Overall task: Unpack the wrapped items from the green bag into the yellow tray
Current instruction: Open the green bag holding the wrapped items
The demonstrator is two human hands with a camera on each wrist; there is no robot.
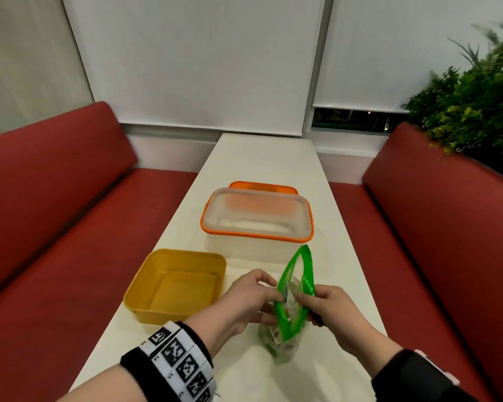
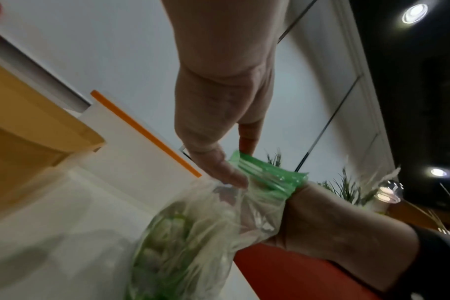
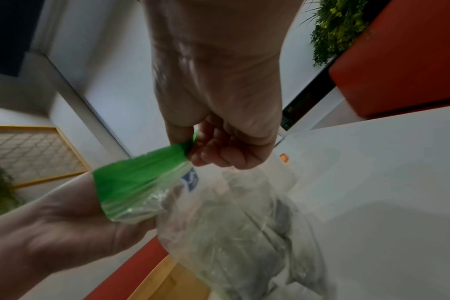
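Head view shows a long white table (image 1: 262, 158) running between two red benches (image 1: 47, 181), the surface everything else rests on. Farthest along it stands a clear container (image 1: 256, 219) with an orange rim, an orange lid (image 1: 263, 186) lying just behind it; neither seems to belong to this job. Nearer, to the left, sits the yellow tray (image 1: 174, 285), nothing visible inside it and its open top facing up, close beside the hands so that each item has only a short way to travel.

Just right of the tray, the green bag (image 1: 295, 294) stands upright on the table, its clear lower body bulging with pale and green wrapped items (image 2: 172, 239) that cannot be told apart through the crumpled plastic. None has come out yet, so the work looks to be at its opening step.

Both hands hold the green band at the mouth. From the left, the left hand (image 1: 250, 297) pinches one lip between thumb and fingertips. Opposite, the right hand (image 1: 328, 309) has its fingers curled tight on the other lip, which the right wrist view shows clearly. Gripping opposite sides like this suggests they are parting the seal; the mouth already gapes into a narrow leaf shape, wide enough to see in, perhaps not yet to reach in comfortably.
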